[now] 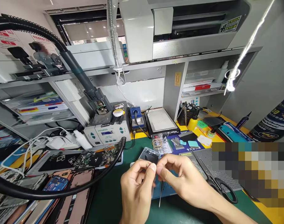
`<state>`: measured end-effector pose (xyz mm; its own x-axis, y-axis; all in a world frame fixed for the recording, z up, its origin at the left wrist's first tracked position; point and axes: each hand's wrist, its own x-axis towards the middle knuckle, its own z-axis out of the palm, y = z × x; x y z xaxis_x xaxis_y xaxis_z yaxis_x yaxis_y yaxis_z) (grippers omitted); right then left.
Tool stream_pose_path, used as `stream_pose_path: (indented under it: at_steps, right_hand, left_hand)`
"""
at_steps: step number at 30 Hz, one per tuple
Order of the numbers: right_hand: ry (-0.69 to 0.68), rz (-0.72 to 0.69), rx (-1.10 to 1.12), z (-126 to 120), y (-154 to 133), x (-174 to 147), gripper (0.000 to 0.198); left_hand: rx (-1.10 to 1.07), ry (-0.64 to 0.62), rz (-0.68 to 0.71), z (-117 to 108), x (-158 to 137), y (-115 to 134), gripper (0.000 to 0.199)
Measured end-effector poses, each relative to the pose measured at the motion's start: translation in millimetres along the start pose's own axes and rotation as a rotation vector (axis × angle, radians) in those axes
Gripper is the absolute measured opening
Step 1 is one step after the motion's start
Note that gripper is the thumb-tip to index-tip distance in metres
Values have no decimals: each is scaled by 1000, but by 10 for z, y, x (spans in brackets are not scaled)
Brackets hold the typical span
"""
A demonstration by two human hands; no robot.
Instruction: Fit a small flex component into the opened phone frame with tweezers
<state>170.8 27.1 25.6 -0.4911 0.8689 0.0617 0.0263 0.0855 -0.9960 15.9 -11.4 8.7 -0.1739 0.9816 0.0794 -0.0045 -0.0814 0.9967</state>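
My left hand [137,189] is closed in a pinch, thumb against index finger; a tiny piece at the tips is too small to name. Close beside it, my right hand [180,179] also pinches, its fingertips almost meeting those of the left. From under the right fingers a thin metal tool [160,196] points down toward me, apparently tucked in that hand. Just behind the hands lies a phone [149,153] with its inside exposed, partly hidden by the left fingers. Beneath the hands is a blue pad [168,190], mostly covered.
Black-handled scissors [222,186] lie to the right on a grey perforated mat [203,157]. A black hose [93,183] arcs across the left, over phone parts [72,196]. Behind stand a hot-air station [107,133], a soldering iron stand [137,119] and a flat heating plate [161,119].
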Motion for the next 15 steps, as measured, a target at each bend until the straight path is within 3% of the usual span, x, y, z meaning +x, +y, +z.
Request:
stream_pose_path:
  at_steps: [12,15]
  right_hand:
    - [73,-53,-192,37,75,-39,25]
    - [76,33,8,66,191,17,37]
  left_hand:
    - [-22,6,2,20,29,-49,38]
    - [-69,31,-12,68,114,-156,54]
